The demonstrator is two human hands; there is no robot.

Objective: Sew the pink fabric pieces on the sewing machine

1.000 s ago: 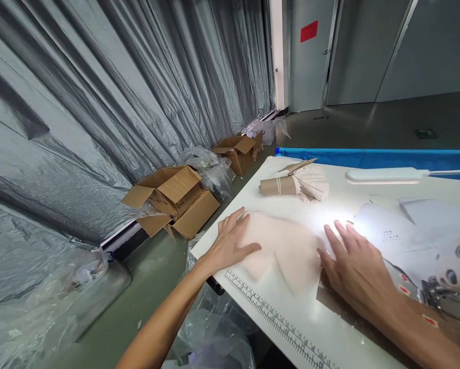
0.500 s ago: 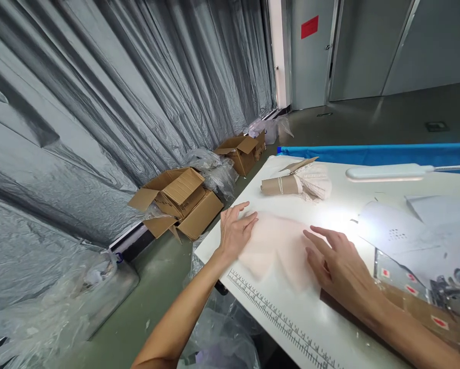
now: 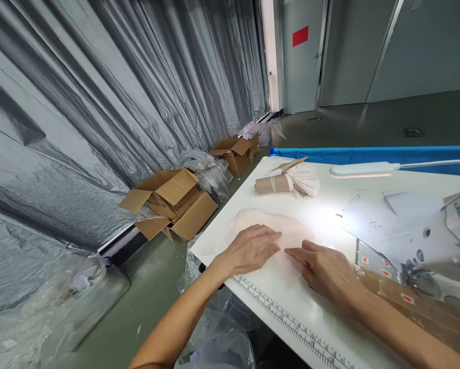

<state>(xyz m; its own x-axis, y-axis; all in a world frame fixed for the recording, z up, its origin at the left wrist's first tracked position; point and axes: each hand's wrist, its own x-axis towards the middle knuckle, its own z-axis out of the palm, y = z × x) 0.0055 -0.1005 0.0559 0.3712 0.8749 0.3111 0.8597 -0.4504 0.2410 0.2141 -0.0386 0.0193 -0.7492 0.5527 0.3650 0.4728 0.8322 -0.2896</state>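
Observation:
A piece of thin, sheer pale pink fabric lies on the white sewing table, its lower edge partly hidden by my hands. My left hand is over the fabric's near middle, fingers together and bent down, closed on the cloth. Facing it from the right, my right hand has its index finger and thumb brought together on the same cloth. Only a small gap separates the fingertips of the two hands. A printed ruler runs along the table's front edge.
At right stands a white sewing machine with a bright lamp spot beside it. A brown-wrapped, tied fabric bundle lies farther back. A white lamp arm crosses the rear edge. Cardboard boxes and plastic bags stand on the floor at left.
My left hand has moved right and nearer, and my right hand slightly left, so they are now close together. Both have gone from spread fingers to closed on the fabric.

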